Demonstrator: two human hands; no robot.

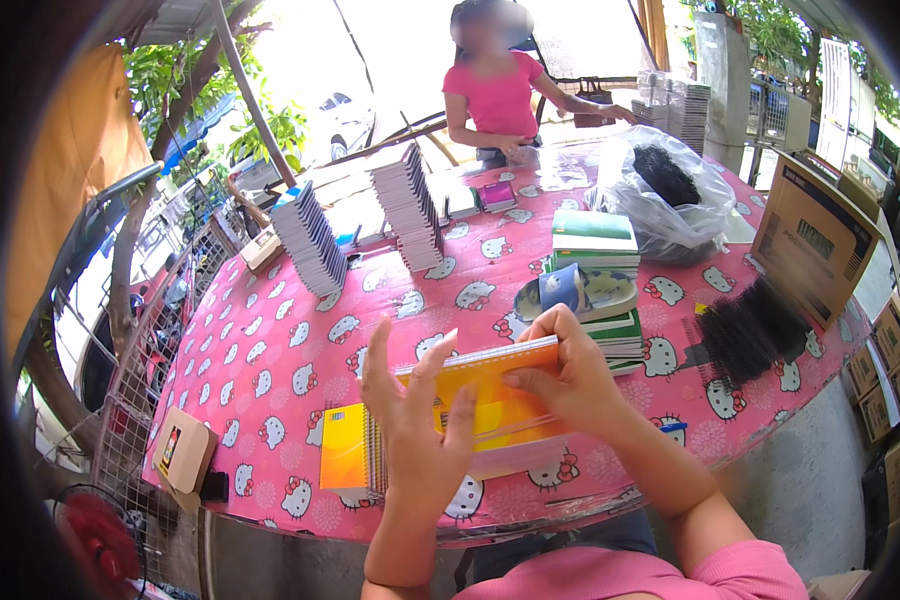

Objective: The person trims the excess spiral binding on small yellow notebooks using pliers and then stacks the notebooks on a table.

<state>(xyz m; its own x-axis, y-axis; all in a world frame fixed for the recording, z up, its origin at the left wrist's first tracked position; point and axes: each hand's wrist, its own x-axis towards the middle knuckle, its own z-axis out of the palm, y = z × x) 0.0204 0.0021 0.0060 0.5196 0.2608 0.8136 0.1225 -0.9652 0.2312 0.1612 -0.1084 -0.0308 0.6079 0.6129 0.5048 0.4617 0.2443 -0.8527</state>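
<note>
The right hand [562,372] grips an orange notebook [495,402] by its right end over the near middle of the pink table [292,345], the left hand [410,415] (fingers spread, contact unclear) at its left.

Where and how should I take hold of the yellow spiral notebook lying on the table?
Probably pinch the yellow spiral notebook by its left edge, coming from the left, thumb on the cover. It lies flat with its wire coils along the right edge, and the left hand is close on that side.
</note>
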